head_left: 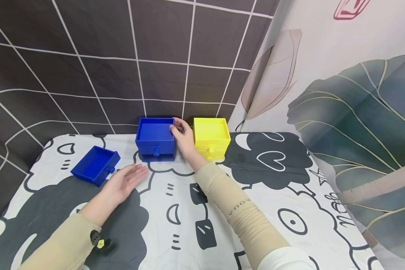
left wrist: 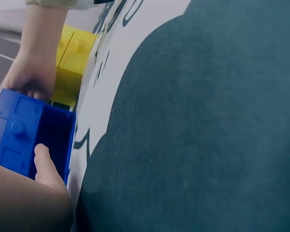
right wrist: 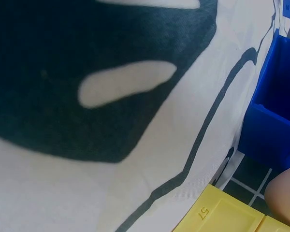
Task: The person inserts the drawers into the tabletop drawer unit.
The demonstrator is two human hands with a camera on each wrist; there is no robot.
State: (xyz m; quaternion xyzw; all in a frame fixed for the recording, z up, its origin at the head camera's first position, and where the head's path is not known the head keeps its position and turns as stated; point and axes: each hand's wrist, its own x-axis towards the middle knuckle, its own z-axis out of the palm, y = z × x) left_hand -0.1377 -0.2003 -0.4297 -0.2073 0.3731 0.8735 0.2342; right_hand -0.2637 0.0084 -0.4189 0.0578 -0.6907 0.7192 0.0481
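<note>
A blue drawer box (head_left: 155, 144) stands at the back of the bed-like cloth surface, its upper drawer in place and its lower slot open at the front. My right hand (head_left: 185, 138) grips the box's right side wall, thumb at the top edge. My left hand (head_left: 123, 182) is held palm turned inward with straight fingers, in front and left of the box, holding nothing. Left of it lies a loose blue drawer (head_left: 96, 165), tilted at an angle with its round knob toward the hand. In the left wrist view, the left thumb (left wrist: 47, 166) overlaps the dark slot.
A yellow drawer box (head_left: 211, 138) stands just right of my right hand. Behind both boxes rises a dark curtain (head_left: 165, 82) with white grid lines. A pale leaf-patterned curtain (head_left: 344, 112) hangs at the right. The cloth (head_left: 168, 232) has black-and-white cartoon prints.
</note>
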